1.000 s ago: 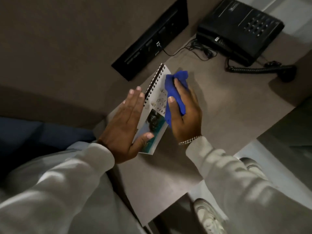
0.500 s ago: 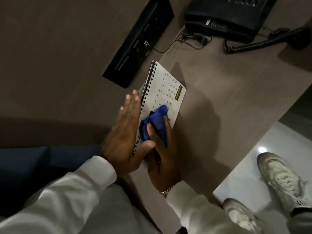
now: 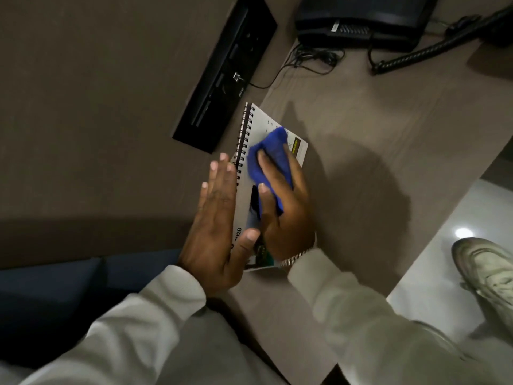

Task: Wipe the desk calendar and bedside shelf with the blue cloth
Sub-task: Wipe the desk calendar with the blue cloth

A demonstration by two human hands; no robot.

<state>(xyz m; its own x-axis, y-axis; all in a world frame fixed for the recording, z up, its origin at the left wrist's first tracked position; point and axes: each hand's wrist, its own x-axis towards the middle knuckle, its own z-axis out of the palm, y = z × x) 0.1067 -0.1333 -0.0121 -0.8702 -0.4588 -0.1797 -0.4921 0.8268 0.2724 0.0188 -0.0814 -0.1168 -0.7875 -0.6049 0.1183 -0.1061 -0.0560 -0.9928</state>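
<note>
The spiral-bound desk calendar (image 3: 258, 126) stands on the brown bedside shelf (image 3: 374, 151), its white page facing up and right. My right hand (image 3: 286, 215) presses a bunched blue cloth (image 3: 270, 151) against the middle of that page. My left hand (image 3: 219, 226) lies flat along the spiral side with fingers straight, and its thumb hooks over the calendar's lower edge, steadying it. The lower part of the page is hidden under my hands.
A black telephone (image 3: 361, 20) with a coiled cord (image 3: 410, 55) sits at the shelf's far end. A black socket panel (image 3: 224, 70) is set in the wall to the left. A pale glossy floor and my shoe (image 3: 485, 270) show at the right.
My right hand with the cloth swept from the calendar's top down to its lower part, then back up to the middle of the page. My left hand stayed against the spiral side.
</note>
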